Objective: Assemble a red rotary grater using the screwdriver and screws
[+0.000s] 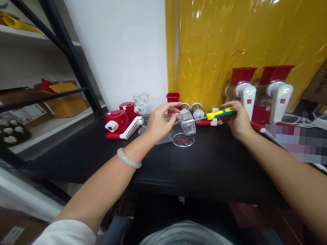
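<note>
My left hand grips a clear plastic grater body with thumb and fingers, tilted above the black table. In my right hand is a screwdriver with a yellow and green handle, held nearly level. Its metal shaft points left and reaches the clear body; whether the tip touches a screw I cannot tell. Below them stands a clear round dish with small red pieces in it. Just behind lie two metal grater drums, a red hopper and a red-and-white crank handle.
Red grater bases with a white crank stand left of my left hand, beside another clear body. Two assembled rotary graters stand at the right rear. White cables lie beyond them. A black-framed shelf borders the left side.
</note>
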Motion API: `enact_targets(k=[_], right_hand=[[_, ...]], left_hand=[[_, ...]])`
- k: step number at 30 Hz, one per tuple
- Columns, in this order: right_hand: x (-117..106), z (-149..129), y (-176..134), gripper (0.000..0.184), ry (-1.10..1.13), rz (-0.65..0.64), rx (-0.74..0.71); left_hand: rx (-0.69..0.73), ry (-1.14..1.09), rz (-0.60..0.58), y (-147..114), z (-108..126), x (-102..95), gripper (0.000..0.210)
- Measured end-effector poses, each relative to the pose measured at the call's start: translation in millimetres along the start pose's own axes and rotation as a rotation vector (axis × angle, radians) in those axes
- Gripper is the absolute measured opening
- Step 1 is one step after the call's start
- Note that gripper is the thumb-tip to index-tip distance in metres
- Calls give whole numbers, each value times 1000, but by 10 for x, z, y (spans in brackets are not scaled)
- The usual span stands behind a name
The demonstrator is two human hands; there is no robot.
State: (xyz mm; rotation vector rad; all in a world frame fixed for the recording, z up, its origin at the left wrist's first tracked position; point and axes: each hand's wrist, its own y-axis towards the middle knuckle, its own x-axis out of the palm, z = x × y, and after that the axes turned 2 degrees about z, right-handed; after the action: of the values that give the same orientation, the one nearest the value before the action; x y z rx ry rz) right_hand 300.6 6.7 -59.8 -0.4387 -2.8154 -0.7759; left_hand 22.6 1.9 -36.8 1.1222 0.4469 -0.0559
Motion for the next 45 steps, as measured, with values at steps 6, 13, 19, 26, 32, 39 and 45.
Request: enact_targets(k=[6,13,19,26,32,39,45], right_hand=[[-18,19,25,7,-8,-12,-28],[17,-13,7,8,-36,26,-35],[51,-46,-37,35,-134,58,-71],[7,-24,-8,20,38,-3,22],[2,-23,2,9,10,-4,-27],[14,-54,-27,28,-107,-14,-55],[16,-59,-28,24,-9,-9,-22]], left_hand=[[5,0,0,-3,8,2,42],[3,7,-3,-3,9,-5,40],[8,8,-8,-5,5,-4,41],[-6,-9,-3,-8,4,2,40],[3,-7,-2,-6,10,2,41],[-1,-1,-3,-10,26,1,39],[1,13,-12,-11,14,-2,41]])
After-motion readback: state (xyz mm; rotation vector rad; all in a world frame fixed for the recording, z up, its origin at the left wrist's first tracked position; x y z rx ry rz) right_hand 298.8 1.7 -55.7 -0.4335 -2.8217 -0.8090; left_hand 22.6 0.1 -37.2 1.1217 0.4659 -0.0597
